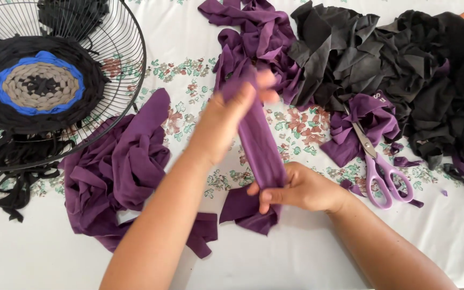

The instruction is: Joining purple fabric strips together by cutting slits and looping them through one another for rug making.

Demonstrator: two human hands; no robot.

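Observation:
A long purple fabric strip [261, 145] is stretched between my two hands over the table. My left hand [226, 115] grips its upper part, blurred by motion, close to a purple fabric heap [253, 32] at the back. My right hand [296, 188] pinches the strip's lower end just above the tablecloth, with a loose purple tail [243, 209] hanging below the fingers.
A round wire frame [130, 91] at the left holds a woven disc [38, 83] of black, blue and tan. A purple cloth pile [119, 172] lies below it. Purple-handled scissors [379, 172] lie at the right, beside a big heap of black scraps [404, 59]. The floral tablecloth [296, 123] covers the table.

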